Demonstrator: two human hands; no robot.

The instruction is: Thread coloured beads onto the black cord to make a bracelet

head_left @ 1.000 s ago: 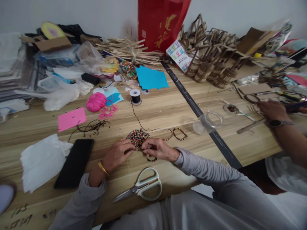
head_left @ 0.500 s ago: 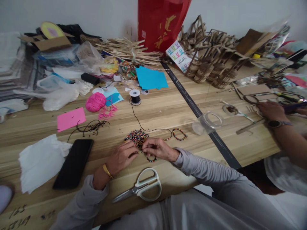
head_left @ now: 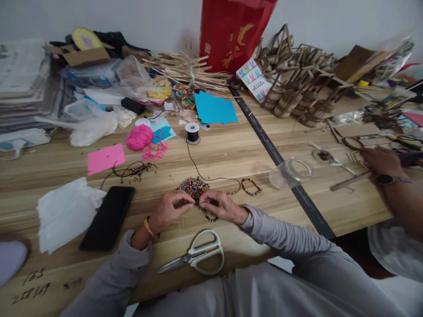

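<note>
My left hand (head_left: 169,210), a gold bracelet at its wrist, pinches a tiny bead at its fingertips. Facing it, my right hand (head_left: 223,207) has thumb and forefinger closed on the end of a thin black cord, most of it hidden by the fingers. Strung beads (head_left: 212,219) hang in a curve below my right hand, and more strung beads show beyond it. Just behind both hands lies a heap of loose multicoloured beads (head_left: 193,186). The cord runs back to a black cord spool (head_left: 192,133). A finished-looking beaded loop (head_left: 251,186) lies to the right.
White-handled scissors (head_left: 207,254) lie near the front edge. At left are a phone (head_left: 108,219), a tissue (head_left: 68,214) and pink yarn (head_left: 139,137). A clear plastic container (head_left: 291,173) stands right. Another person's hand (head_left: 381,162) works at far right.
My left hand has lifted from the bead heap, its fingertips now pinched near my right fingertips. My right hand keeps its pinch. The whole view has shifted slightly.
</note>
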